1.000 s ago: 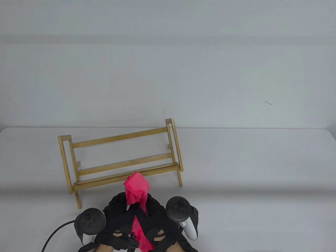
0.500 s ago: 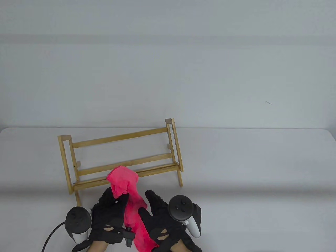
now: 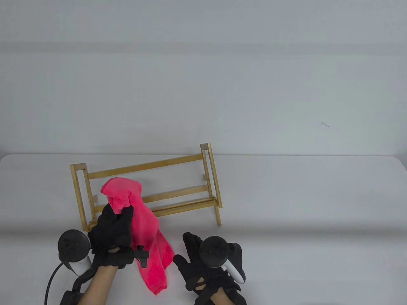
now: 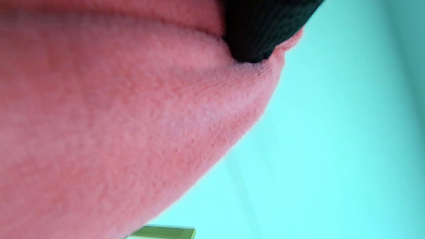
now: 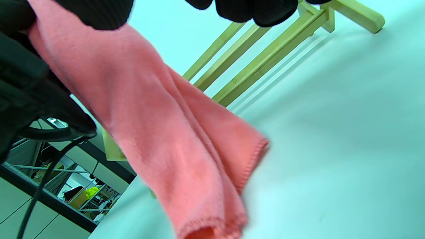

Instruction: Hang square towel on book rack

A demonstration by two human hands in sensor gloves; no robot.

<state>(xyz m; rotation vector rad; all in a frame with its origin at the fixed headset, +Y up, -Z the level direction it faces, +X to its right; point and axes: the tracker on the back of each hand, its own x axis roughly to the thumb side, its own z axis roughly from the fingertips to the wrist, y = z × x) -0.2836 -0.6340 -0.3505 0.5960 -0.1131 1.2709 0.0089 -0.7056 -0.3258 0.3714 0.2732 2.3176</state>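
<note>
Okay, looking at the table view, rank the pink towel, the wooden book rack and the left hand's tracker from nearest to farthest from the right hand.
From the right hand:
1. Pink square towel, just to its left, hanging from the left hand.
2. Light wooden book rack, behind and to the left, its right leg nearest.
3. Black tracker on the left hand, far left.

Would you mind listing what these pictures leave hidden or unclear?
- Left hand grip: table view, fingertips buried in the pink towel; left wrist view blurred, filled by cloth.
- Book rack lower left rails: table view, behind towel and hand.
- Right hand palm: under its tracker.
</note>
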